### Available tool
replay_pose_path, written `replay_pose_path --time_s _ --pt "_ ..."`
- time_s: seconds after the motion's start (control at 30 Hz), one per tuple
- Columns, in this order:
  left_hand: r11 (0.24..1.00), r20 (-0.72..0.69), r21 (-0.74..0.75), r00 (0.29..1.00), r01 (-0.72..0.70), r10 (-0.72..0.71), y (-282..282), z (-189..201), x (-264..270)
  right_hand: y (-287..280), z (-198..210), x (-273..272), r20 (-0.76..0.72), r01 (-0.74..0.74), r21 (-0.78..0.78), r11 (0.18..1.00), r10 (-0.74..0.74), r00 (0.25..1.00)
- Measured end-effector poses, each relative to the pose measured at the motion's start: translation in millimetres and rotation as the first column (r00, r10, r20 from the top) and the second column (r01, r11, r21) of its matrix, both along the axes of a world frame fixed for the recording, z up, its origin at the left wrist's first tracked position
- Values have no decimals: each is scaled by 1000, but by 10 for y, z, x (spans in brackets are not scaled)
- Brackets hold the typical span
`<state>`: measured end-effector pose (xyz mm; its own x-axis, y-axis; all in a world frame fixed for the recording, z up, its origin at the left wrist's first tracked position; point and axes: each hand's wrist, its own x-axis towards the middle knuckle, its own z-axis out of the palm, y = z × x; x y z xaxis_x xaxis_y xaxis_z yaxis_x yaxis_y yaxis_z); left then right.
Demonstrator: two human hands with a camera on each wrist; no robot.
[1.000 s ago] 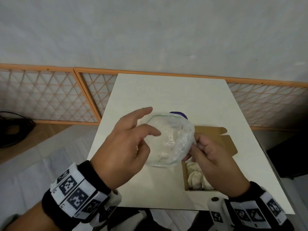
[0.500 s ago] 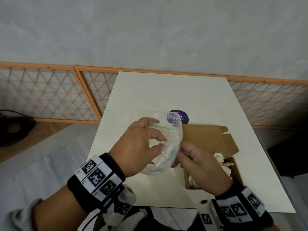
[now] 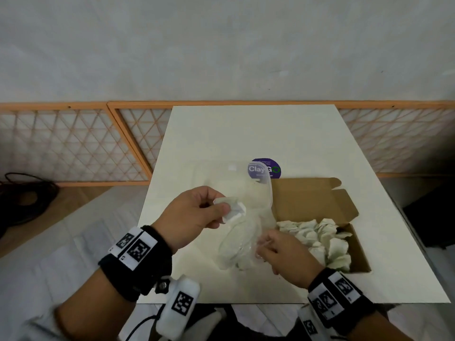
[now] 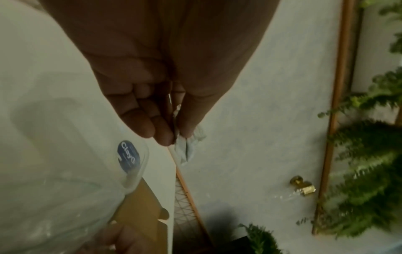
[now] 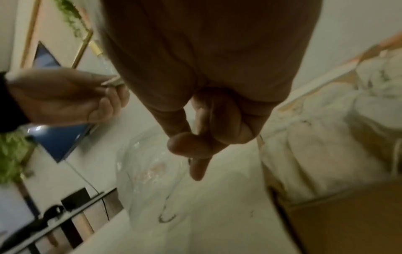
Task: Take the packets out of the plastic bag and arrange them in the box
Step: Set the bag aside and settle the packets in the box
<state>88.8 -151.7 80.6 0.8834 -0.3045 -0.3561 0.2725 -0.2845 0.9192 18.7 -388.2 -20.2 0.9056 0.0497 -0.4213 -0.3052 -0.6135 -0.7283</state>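
Note:
My left hand (image 3: pixel 216 207) pinches a small white packet (image 3: pixel 232 209) between thumb and fingers, just left of the clear plastic bag (image 3: pixel 248 232); the same packet (image 4: pixel 185 149) shows crumpled at my fingertips in the left wrist view. My right hand (image 3: pixel 268 244) pinches the bag's lower right edge above the table, and the bag (image 5: pixel 147 173) hangs limp below its thumb. More pale packets lie in the bag's bottom. The open brown cardboard box (image 3: pixel 317 200) sits to the right, with several white packets (image 3: pixel 320 238) piled inside.
The white table (image 3: pixel 221 134) carries a round purple sticker (image 3: pixel 267 168) behind the bag. An orange lattice rail (image 3: pixel 73 143) runs behind the table. Black cables (image 3: pixel 22 193) lie on the floor at the left. The box's lid flap (image 3: pixel 307 190) lies open toward the back.
My left hand has come out of the bag, holding a white packet. My right hand has dropped lower with the bag's edge, uncovering the packets in the box.

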Motion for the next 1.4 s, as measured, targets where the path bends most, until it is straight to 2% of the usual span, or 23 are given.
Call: replay_pose_path --time_s 0.1,0.17,0.2,0.27,0.33,0.4,0.47,0.57,0.67,0.8,0.93,1.0,1.03,1.1,1.17,1.4 --pt "990 -95 -135 995 -32 19 -32 8 -33 -42 126 -10 81 -43 -313 949 72 994" --pt "980 -135 -198 991 -37 10 -66 26 -58 -82 347 -24 219 21 -368 930 65 974" --pt "975 -145 -218 990 -30 -2 -88 33 -74 -97 477 -37 307 64 -291 954 30 951" --pt "968 -150 -251 988 -4 -34 -148 47 -112 -98 742 -64 379 110 21 994 -110 919" --pt "959 -141 -281 987 33 -75 -213 46 -146 -47 969 -93 256 108 337 935 -201 945" --pt "953 -128 -297 986 62 -104 -286 20 -166 -10 1061 -123 168 85 501 861 -193 967" --pt "957 -107 -280 988 76 -110 -361 -13 -178 -11 1046 -131 135 76 543 836 -177 975" --pt "965 -88 -250 991 79 -104 -455 -74 -180 -83 927 -140 94 137 556 820 -226 970" --pt "969 -88 -227 989 97 -120 -518 -136 -175 -202 859 -195 94 164 538 827 -252 963" --pt "987 -40 -82 990 135 -139 -524 -302 -153 -508 878 -282 127 210 521 827 -319 939" --pt "962 71 163 970 218 -231 -406 -473 -151 -1076 911 -359 236 335 350 875 -428 872" --pt "923 99 292 952 249 -289 -328 -556 -161 -1371 882 -413 335 325 58 944 -326 884" --pt "907 99 331 947 259 -307 -289 -603 -165 -1490 860 -445 352 295 -116 948 -239 905" --pt "887 91 376 942 268 -323 -222 -713 -163 -1650 816 -498 315 233 -360 903 -118 942" --pt "872 76 406 940 275 -332 -171 -821 -155 -1745 735 -513 252 173 -493 852 -50 967" --pt "821 65 497 931 282 -359 -109 -1016 -126 -1794 150 -425 -18 -55 -696 716 58 998"
